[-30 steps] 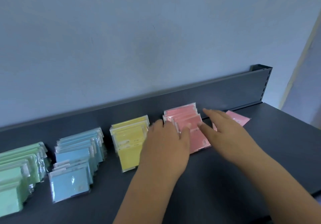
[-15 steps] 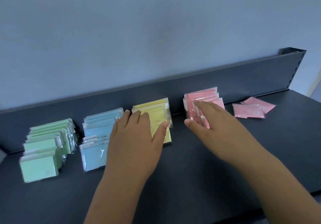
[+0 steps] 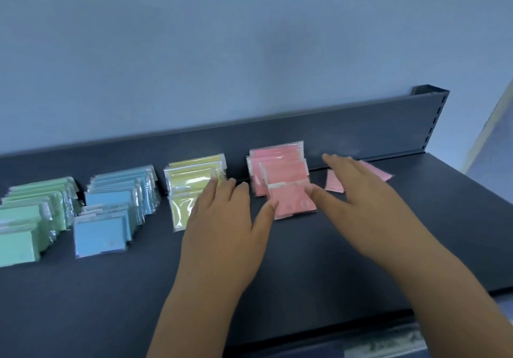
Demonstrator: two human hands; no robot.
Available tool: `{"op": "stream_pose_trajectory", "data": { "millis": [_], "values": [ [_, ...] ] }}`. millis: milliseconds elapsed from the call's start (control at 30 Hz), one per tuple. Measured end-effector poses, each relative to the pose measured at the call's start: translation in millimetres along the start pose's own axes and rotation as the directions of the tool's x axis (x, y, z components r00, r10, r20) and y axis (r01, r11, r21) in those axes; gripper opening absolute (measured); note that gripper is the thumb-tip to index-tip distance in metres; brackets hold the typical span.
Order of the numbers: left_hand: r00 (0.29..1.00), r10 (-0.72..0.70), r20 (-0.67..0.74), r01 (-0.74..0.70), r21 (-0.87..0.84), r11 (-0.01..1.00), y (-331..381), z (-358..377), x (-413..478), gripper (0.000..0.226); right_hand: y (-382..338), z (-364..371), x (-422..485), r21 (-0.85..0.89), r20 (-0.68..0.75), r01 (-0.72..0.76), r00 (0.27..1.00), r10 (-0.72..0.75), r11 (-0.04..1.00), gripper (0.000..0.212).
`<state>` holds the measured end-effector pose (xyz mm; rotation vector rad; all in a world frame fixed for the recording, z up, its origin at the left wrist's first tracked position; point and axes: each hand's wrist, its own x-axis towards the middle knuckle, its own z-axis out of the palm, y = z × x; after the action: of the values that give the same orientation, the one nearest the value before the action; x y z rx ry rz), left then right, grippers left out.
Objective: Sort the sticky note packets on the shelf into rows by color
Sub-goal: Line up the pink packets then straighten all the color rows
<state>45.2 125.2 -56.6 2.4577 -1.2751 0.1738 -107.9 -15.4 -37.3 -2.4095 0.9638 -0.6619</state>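
Pink row (image 3: pixel 277 168), at the shelf's (image 3: pixel 416 232) back edge beside yellow row (image 3: pixel 191 182), blue row (image 3: pixel 111 199) and green row (image 3: pixel 33 207) toward its left end, is flanked by left hand (image 3: pixel 222 227) and right hand (image 3: pixel 358 199), both flat and gripping nothing; loose pink packets (image 3: pixel 334 184) beyond the right hand are judged to need adding next.

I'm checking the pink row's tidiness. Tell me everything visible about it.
The pink row is a short run of overlapping pink packets in glossy clear wrap, shingled from the back panel forward, right of the yellow row. The front packet lies between the left hand and right hand, whose thumbs touch its side edges.
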Motion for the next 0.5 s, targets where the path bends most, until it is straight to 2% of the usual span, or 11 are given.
{"op": "stream_pose_trajectory", "data": {
  "millis": [67, 267, 400, 500],
  "values": [
    [1.0, -0.009, -0.008, 0.008, -0.013, 1.0, 25.0, 8.3, -2.4, 0.069, 20.2, -16.3, -0.3, -0.013, 0.018, -0.013, 1.0, 0.013, 1.0, 0.071],
    [0.998, -0.031, -0.048, 0.027, -0.071, 0.997, 87.7, 29.9, -13.6, 0.085, 71.2, -51.5, -2.6, -0.014, 0.054, -0.007, 0.998, 0.008, 1.0, 0.066],
    [0.999, -0.044, -0.005, 0.044, -0.103, 0.994, 108.7, 34.6, -20.3, 0.07, 92.3, -62.7, -6.0, 0.003, 0.098, -0.034, 0.995, 0.034, 0.999, 0.06],
    [0.999, -0.052, 0.013, 0.053, -0.161, 0.986, 123.5, 33.4, -13.3, 0.061, 104.4, -72.7, -1.9, -0.004, 0.118, -0.056, 0.991, 0.056, 0.998, 0.065]
  ]
}}
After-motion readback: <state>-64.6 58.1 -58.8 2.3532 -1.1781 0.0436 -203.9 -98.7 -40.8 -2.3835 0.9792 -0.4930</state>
